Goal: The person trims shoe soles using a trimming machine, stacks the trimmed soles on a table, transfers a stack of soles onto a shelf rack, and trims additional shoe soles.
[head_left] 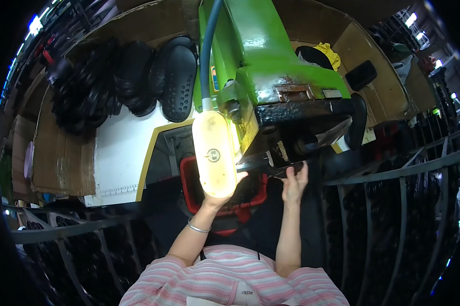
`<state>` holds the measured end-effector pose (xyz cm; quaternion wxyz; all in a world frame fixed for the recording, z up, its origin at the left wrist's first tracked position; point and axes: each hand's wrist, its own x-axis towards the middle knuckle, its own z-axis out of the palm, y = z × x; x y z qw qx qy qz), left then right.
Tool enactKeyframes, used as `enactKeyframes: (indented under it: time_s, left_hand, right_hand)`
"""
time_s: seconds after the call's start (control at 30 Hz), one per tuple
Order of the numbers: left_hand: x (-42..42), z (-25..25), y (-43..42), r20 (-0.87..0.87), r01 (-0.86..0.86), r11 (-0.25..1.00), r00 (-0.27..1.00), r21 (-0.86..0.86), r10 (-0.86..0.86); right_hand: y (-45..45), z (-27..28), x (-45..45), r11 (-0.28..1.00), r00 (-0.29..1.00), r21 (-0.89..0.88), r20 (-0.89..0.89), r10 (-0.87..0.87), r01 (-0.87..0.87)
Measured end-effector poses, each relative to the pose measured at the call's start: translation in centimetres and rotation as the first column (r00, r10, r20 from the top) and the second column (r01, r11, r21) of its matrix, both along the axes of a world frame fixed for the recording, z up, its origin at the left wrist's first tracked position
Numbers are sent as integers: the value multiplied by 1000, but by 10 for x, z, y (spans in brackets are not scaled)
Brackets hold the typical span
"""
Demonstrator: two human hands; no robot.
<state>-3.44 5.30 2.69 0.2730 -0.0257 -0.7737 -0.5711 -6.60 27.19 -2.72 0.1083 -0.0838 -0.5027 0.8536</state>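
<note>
An oval lamp (214, 153), glowing yellow-white on a blue-grey flexible neck, hangs in front of my left hand (220, 199). The lamp covers most of that hand; only the wrist side and a thumb tip show, so its hold is hidden. My right hand (294, 186) is raised at the underside of a green machine (270, 48). Its fingers are closed at the edge of something black there, too dark to make out. The machine's black lower head (304, 115) is just above these fingers.
Black slippers (178, 79) lie piled on the white tabletop (119, 153) at left, inside cardboard walls. Below my hands is a red bin (189, 188) with dark contents. At right, a cardboard box (393, 97) holds a yellow cloth (329, 55). Metal racks (388, 176) flank both sides.
</note>
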Motion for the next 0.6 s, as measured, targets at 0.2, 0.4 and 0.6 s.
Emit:
enactKeyframes:
  time_s: [0.2, 0.4, 0.6]
  left_hand:
    - [8, -10, -42, 28, 144, 968, 988, 206, -153]
    - [30, 21, -48, -67, 42, 755, 998, 655, 3]
    - [56, -17, -94, -74, 52, 737, 997, 674, -2]
  right_hand:
    - [18, 22, -17, 954, 990, 296, -142, -15, 57]
    - [-14, 72, -10, 928, 946, 371, -309, 97, 26]
    - [-45, 71, 4, 912, 909, 411, -373, 184, -16]
